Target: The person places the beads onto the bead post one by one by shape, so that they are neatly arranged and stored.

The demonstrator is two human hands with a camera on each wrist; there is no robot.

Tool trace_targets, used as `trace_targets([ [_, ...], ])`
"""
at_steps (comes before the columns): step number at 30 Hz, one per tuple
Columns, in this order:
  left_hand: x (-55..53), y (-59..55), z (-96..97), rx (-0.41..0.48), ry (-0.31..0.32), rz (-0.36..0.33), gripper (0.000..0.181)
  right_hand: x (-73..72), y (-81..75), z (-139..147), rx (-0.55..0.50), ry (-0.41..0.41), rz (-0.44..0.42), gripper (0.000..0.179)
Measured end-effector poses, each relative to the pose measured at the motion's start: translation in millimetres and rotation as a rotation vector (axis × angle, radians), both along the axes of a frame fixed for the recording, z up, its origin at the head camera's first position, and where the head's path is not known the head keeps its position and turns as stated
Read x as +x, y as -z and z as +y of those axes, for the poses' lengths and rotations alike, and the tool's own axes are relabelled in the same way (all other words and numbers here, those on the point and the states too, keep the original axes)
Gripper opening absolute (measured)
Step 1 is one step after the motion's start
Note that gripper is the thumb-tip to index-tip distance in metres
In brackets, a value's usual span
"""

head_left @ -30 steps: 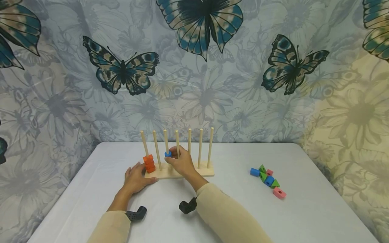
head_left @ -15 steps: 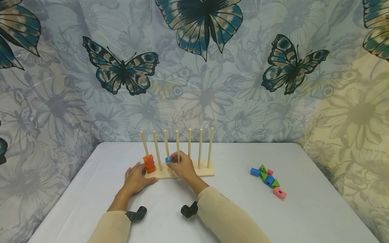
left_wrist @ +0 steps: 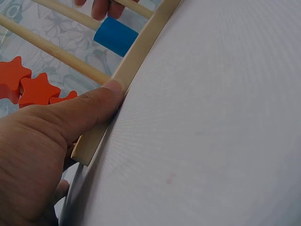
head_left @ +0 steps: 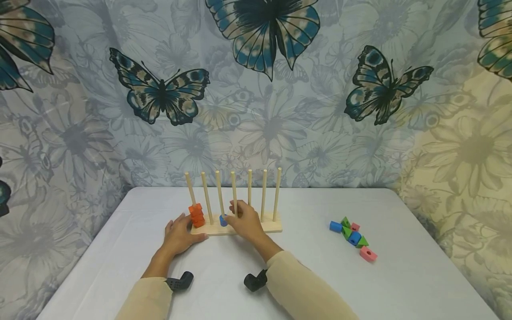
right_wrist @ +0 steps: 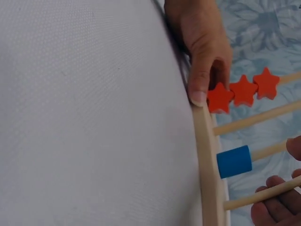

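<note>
A wooden peg board (head_left: 216, 228) with several upright pegs stands on the white table. My left hand (head_left: 178, 235) grips its left end, thumb (left_wrist: 101, 101) along the front edge of the base. Stacked red-orange star beads (right_wrist: 243, 90) sit on the leftmost peg. A blue cylinder bead (right_wrist: 234, 162) is at the foot of the third peg, down against the base. My right hand (head_left: 245, 221) is just right of it, holding nothing, with thumb and fingers apart around the fourth peg. In the right wrist view, the thumb is apart from the blue bead.
On the right of the table (head_left: 304, 275) lies a loose cluster of beads: blue cylinders (head_left: 335, 226), green triangles (head_left: 362, 242) and pink blocks (head_left: 368, 254). A butterfly-patterned cloth (head_left: 272, 133) hangs behind the table.
My right hand has lowered the blue cylinder bead down the third peg to the base and let go, drawing slightly right. The left hand has stayed in place.
</note>
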State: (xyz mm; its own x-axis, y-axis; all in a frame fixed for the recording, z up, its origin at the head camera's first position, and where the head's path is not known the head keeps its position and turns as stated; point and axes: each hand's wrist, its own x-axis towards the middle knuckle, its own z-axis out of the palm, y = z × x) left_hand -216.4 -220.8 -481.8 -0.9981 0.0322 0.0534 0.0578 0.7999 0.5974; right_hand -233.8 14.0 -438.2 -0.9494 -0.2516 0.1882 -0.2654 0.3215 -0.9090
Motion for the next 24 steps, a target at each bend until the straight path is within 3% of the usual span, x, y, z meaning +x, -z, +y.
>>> trace_targets([
  [7, -0.1, -0.8, -1.5, -0.006, -0.008, 0.001, 0.093, 10.5, -23.8, 15, -0.008, -0.06, 0.097, 0.054],
  [19, 0.3, 2.1, 1.2, 0.014, -0.008, 0.01, 0.09, 40.8, -62.2, 71, -0.134, -0.154, 0.277, 0.039],
  [24, -0.1, 4.3, 1.1, 0.008, -0.005, 0.008, 0.091, 58.9, -83.0, 99, -0.123, -0.181, 0.36, 0.04],
])
